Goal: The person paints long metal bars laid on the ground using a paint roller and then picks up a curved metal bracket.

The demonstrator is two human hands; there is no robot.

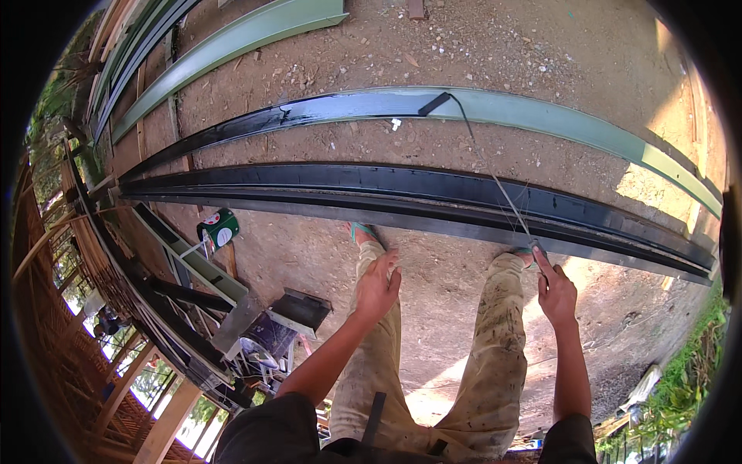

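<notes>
My right hand point(557, 295) is closed round the grip of a long-handled paint roller point(509, 203). The thin metal rod reaches forward, and its small dark roller head point(434, 104) rests on a long metal beam point(525, 104). Left of the roller head, that beam is coated in wet, shiny black; to the right it is pale green. Over my left thigh hovers my left hand point(376, 288), fingers loosely bent and apart, with nothing visible in it. A black beam point(386, 182) lies across the ground between my feet and the half-coated one.
A green paint can point(219, 227) sits at the left, beside a short green metal channel point(193, 255). Another pale green beam point(255, 35) lies farther off. At lower left is a dark metal piece point(300, 311) among clutter. Grass point(688, 371) borders the right side.
</notes>
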